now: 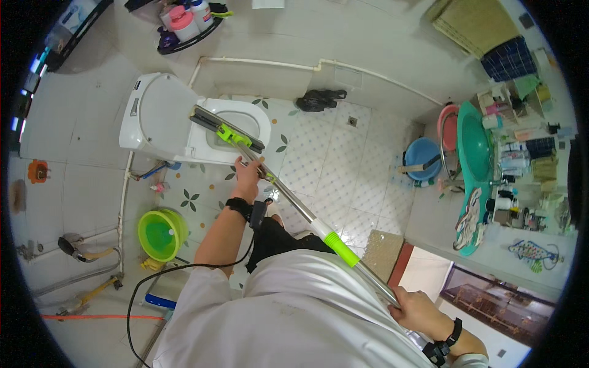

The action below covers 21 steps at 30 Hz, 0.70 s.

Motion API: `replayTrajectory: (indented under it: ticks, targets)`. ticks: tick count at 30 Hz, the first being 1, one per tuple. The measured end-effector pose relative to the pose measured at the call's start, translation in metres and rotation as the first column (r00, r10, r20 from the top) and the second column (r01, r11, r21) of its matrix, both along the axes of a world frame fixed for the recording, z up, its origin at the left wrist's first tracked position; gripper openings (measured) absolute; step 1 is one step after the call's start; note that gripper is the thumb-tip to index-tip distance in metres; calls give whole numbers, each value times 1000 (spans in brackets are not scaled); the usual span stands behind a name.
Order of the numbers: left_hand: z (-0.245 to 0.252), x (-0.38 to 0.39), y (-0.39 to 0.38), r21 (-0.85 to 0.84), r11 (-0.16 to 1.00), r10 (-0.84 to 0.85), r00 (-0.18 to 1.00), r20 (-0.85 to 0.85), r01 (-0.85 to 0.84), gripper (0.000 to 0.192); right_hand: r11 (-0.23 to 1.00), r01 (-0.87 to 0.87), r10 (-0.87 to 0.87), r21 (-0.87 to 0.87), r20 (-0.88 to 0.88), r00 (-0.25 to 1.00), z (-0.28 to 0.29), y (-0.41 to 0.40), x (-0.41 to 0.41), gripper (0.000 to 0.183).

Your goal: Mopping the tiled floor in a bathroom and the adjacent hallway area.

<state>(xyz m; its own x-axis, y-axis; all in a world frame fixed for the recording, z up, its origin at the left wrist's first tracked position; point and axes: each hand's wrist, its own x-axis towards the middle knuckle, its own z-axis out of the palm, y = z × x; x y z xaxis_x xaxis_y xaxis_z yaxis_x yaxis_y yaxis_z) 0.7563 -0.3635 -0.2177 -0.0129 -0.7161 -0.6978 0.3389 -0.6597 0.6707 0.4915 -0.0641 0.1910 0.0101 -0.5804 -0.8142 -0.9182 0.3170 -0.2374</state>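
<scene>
A sponge mop (294, 202) with a steel telescopic pole and bright green fittings slants across the view in front of my body. Near its lower end, my left hand (247, 178) grips the pole and the metal lever beside it. My right hand (416, 309) is closed around the upper pole, at the lower right. The grey mop head (204, 118) is above the toilet bowl in the view, across the white seat (260, 115); whether it touches the seat I cannot tell. The toilet lid (168, 110) stands raised.
A green bucket (161, 235) stands at left, near a hand shower (69, 246). A black plastic bag (320, 100) lies by the far wall, with a floor drain (352, 121) nearby. A blue basin (421, 156) sits under the teal sink (474, 142). A mat (382, 253) lies by the doorway.
</scene>
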Motion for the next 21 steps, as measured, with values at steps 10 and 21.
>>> replayTrajectory:
  ticks: [10, 21]
  targets:
    - [29, -100, 85, 21, 992, -123, 991, -52, 124, 103, 981, 186, -184, 47, -45, 982, 2, 111, -39, 33]
    - [-5, -165, 145, 141, 641, -752, 654, -82, 755, 92, 865, 502, -501, 19, -26, 865, -28, 197, -24, 35]
